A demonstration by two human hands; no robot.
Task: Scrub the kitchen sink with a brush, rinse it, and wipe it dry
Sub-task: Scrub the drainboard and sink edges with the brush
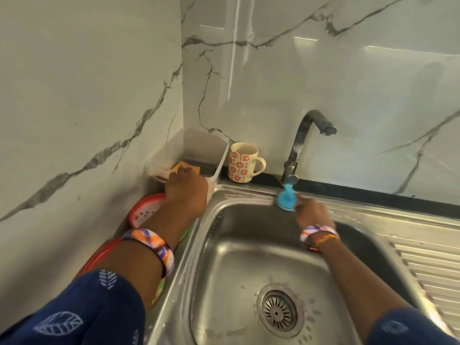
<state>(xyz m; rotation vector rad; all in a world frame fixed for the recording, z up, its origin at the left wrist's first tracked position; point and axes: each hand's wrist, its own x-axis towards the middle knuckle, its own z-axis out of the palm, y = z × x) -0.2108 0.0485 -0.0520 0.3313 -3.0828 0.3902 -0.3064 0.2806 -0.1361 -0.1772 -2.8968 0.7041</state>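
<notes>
1. Nearest us, at the bottom of the frame, we see two dark blue sleeves (82,310) printed with white leaf shapes, one at each lower corner; no writing or brand can be read anywhere.
2. At lower centre lies the stainless steel sink (249,265), a rounded rectangular basin with a dull, wet-looking sheen and pale flecks around the round slotted drain (278,312).
3. At the right edge, the sink's ribbed steel draining board (433,270) slopes away in parallel ridges.
4. Each wrist carries a glossy bangle (154,245) swirled in orange, purple and white; the right wrist also shows a thin orange thread.
5. Left of the basin, under the left forearm, sit red-rimmed plastic plates (143,210), one with small holes.
6. The left hand (186,188) reaches to the centre left, fingers curled over the near rim of a clear plastic container (199,148); whether they truly grip it we cannot tell.
7. Inside that container lies a flat orange-yellow piece (189,166).
8. The right hand (312,214), blurred, holds the blue brush (286,197) against the back rim of the sink, just below the tap's base, fingers closed round its near side.
9. Beyond, a cream mug (241,161) with red flower patterns stands on the dark surface (348,189) strip.
10. The curved metal tap (302,140) rises beside it.
11. Farthest, glossy white marble-look wall tiles (323,70) with grey veins meet in a corner.
</notes>
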